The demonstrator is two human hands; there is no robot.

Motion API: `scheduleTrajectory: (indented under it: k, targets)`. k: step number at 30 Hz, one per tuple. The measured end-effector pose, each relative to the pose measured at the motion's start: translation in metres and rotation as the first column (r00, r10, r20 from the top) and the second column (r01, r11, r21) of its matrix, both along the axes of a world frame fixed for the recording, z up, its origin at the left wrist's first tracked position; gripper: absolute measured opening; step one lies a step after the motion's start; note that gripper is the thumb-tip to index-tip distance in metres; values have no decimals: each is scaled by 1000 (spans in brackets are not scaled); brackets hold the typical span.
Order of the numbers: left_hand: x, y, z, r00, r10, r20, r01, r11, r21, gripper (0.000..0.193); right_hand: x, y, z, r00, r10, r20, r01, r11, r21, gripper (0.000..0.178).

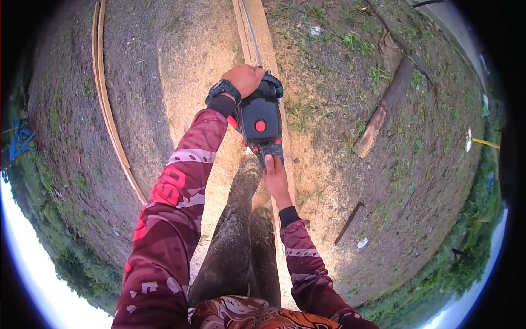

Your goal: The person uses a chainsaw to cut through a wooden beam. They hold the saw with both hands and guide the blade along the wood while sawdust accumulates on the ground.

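Observation:
A black chainsaw (262,112) with red buttons is held in front of my legs, its guide bar (250,27) pointing away from me along a long wooden plank (268,38). My left hand (243,80), with a black watch at the wrist, is closed around the front handle. Behind the engine housing, my right hand (278,181) grips the rear handle, thumb on top; its fingers underneath are mostly hidden. The plank runs beneath the saw and on past my right leg. Whether the bar is in the wood, I cannot tell.
Sawdust (189,82) covers the ground around the plank. Long thin wooden strips (107,109) lie to the left. At the right are a split log (386,107), a dark stick (349,223) and grass tufts. A blue object (21,140) stands at the far left edge.

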State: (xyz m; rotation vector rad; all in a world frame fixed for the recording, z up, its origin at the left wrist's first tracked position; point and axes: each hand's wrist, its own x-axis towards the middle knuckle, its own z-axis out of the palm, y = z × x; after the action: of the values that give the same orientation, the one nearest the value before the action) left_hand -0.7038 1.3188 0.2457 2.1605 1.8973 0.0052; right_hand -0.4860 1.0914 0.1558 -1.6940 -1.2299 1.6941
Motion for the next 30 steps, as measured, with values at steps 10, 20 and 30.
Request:
scheduleTrajectory:
  k: [10, 20, 30]
  targets:
    - [27, -53, -6, 978, 168, 121, -153, 981, -121, 37, 27, -54, 1, 1000, 8, -5, -9, 1000, -25, 48]
    - [62, -114, -1, 959, 250, 132, -221, 955, -198, 45, 59, -115, 7, 998, 33, 49, -30, 998, -60, 46]
    - [49, -99, -13, 956, 230, 184, -211, 971, -115, 44, 45, -97, 23, 997, 32, 73, -28, 998, -55, 48]
